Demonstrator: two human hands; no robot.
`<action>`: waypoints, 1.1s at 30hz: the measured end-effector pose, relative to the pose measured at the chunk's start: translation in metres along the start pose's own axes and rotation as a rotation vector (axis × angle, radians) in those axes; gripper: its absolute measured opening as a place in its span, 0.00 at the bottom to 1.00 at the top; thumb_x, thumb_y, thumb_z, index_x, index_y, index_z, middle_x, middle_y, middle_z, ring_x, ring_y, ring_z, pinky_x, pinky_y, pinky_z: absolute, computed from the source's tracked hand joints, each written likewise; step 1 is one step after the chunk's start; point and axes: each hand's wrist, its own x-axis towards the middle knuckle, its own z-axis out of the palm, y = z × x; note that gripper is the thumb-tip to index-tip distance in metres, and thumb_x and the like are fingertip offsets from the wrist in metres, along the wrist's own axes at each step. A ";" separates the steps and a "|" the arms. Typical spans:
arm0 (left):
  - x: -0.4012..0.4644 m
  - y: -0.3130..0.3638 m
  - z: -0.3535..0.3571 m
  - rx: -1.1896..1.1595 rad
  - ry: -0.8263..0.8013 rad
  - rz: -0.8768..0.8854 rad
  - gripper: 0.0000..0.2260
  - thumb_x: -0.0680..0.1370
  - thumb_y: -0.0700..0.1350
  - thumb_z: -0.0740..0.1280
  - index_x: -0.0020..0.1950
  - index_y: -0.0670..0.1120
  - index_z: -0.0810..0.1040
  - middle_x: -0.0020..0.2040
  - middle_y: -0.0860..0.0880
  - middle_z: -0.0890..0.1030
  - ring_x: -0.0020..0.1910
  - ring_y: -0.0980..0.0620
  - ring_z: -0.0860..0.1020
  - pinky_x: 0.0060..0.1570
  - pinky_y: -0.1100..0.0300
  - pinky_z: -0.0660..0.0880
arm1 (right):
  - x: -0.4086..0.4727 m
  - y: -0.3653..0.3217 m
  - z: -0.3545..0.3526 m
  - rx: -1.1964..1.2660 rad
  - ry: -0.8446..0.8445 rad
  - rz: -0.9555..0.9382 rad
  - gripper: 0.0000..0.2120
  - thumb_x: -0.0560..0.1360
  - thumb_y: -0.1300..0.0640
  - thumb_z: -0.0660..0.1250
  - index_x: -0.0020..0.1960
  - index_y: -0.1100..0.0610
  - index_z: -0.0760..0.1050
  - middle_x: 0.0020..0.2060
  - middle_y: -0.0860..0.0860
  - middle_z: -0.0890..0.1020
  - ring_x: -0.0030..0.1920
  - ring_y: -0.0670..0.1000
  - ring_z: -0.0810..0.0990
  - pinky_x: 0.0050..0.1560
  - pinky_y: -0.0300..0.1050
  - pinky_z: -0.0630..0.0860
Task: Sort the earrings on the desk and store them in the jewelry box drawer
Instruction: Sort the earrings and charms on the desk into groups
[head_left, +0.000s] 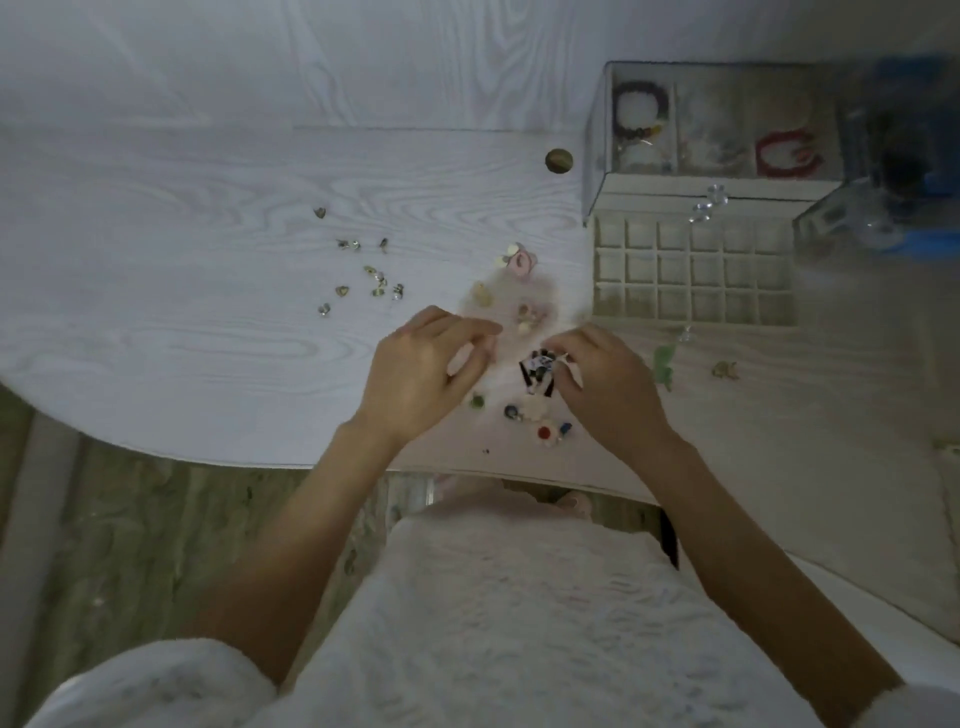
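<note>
Pale fleece clothing (498, 613) fills the near foreground, with both bare forearms reaching forward from it. Beyond lies the white wood-grain surface (182, 338), its curved near edge over a patterned floor (156, 519). At right rear stands the jewelry box (597, 156), glass-sided, with bracelets in its top tray; its drawer (693, 275) is pulled out toward the person, and its grid of small compartments appears empty. Left hand (415, 374) hovers near the surface, fingers loosely curled; whether they hold anything cannot be told. Right hand (608, 384) has thumb and fingers pinched on a black-and-white earring (540, 369). Scattered earrings (524, 312) lie between and ahead of the hands, with further pieces just beneath them near the edge. A separate cluster of small metallic earrings (363, 270) lies well apart to the left. One green piece (664, 364) rests right of the right hand.
</note>
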 end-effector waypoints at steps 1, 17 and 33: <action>-0.005 -0.018 -0.006 0.017 0.039 -0.061 0.06 0.77 0.45 0.66 0.51 0.48 0.81 0.40 0.53 0.84 0.43 0.52 0.79 0.37 0.64 0.71 | 0.015 -0.011 0.005 -0.009 -0.026 -0.043 0.11 0.76 0.62 0.61 0.56 0.58 0.77 0.52 0.55 0.79 0.51 0.55 0.77 0.49 0.46 0.71; 0.051 -0.179 0.002 0.102 -0.365 -0.268 0.10 0.76 0.40 0.64 0.55 0.46 0.80 0.56 0.45 0.79 0.56 0.45 0.73 0.49 0.58 0.69 | 0.160 -0.108 0.121 -0.020 -0.222 0.022 0.08 0.73 0.63 0.63 0.51 0.59 0.77 0.45 0.58 0.76 0.43 0.58 0.76 0.38 0.45 0.65; 0.037 -0.183 -0.008 -0.276 -0.076 -0.273 0.04 0.78 0.42 0.64 0.52 0.44 0.74 0.46 0.52 0.82 0.47 0.56 0.80 0.47 0.65 0.75 | 0.150 -0.094 0.115 0.149 0.000 0.175 0.13 0.72 0.69 0.63 0.55 0.63 0.77 0.57 0.58 0.74 0.50 0.54 0.78 0.51 0.40 0.73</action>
